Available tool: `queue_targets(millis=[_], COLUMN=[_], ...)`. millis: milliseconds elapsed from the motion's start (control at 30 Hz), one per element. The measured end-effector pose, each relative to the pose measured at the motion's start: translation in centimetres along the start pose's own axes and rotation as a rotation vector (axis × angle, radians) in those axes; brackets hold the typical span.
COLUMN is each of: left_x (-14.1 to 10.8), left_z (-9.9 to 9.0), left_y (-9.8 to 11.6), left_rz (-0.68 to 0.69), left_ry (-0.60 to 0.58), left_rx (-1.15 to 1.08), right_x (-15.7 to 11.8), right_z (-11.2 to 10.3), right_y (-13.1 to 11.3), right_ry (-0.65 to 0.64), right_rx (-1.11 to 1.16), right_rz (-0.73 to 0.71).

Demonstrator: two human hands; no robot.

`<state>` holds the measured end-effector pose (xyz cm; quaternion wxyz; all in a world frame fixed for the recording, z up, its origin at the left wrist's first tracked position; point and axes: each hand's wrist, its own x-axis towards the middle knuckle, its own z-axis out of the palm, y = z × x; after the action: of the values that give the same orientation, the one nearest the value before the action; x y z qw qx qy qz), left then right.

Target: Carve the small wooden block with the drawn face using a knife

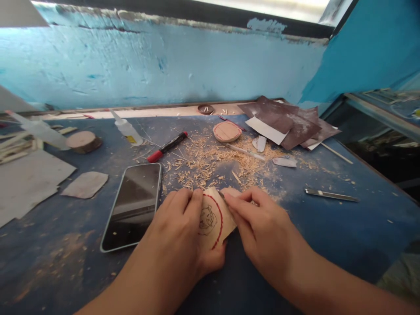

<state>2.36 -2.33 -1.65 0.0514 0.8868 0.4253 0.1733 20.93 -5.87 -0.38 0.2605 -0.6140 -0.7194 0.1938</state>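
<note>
My left hand (182, 223) is closed around a pale flat piece of wood (225, 227) and presses on it from the left. The wood carries a dark line drawing and a curved red marker line. At its upper right edge, my right hand (259, 214) pinches a small dark blade (222, 195), mostly hidden by the fingers. Behind that hand a pale rounded piece (232, 191) shows in part. Wood shavings (203, 168) are scattered just beyond both hands. To the left of my left hand lies a phone (134, 203) with a dark screen.
A red marker (167, 146), a round wooden disc (227, 131) and a glue bottle (126, 129) lie farther back. Brown sandpaper sheets (285, 120) are piled at back right. A slim cutter knife (331, 195) rests at right. A wood slice (83, 142) sits at left.
</note>
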Motion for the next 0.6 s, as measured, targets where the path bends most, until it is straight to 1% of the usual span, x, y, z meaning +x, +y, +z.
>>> queue_targets(millis=[100, 167, 300, 367, 433, 500, 533, 600], left_x=[0.0, -0.2, -0.6, -0.6, -0.4, -0.1, 0.0, 0.5], left_z=[-0.1, -0.1, 0.2, 0.2, 0.1, -0.3, -0.5, -1.0], left_y=[0.2, 0.2, -0.2, -0.4, -0.6, -0.8, -0.9, -1.3], left_rz=[0.014, 0.001, -0.054, -0.060, -0.059, -0.060, -0.065, -0.084], left_ry=[-0.012, -0.033, -0.059, -0.068, -0.045, 0.003, 0.026, 0.055], left_rx=[-0.001, -0.004, -0.055, -0.079, -0.098, -0.122, -0.136, -0.169], right_x=[1.4, 2.2, 4.1, 5.6, 7.3, 9.0, 9.7, 10.7], right_z=[0.0, -0.5, -3.0, -4.5, -5.6, -6.2, -6.3, -6.0], right_y=[0.0, -0.1, -0.4, -0.4, -0.3, 0.1, 0.4, 1.3], right_ry=[0.010, 0.002, -0.031, -0.068, -0.126, -0.176, -0.186, -0.155], right_rx=[-0.051, -0.050, -0.055, -0.014, 0.103, 0.267, 0.359, 0.561], right_rz=[-0.042, -0.060, -0.119, -0.117, -0.073, -0.039, -0.036, -0.050])
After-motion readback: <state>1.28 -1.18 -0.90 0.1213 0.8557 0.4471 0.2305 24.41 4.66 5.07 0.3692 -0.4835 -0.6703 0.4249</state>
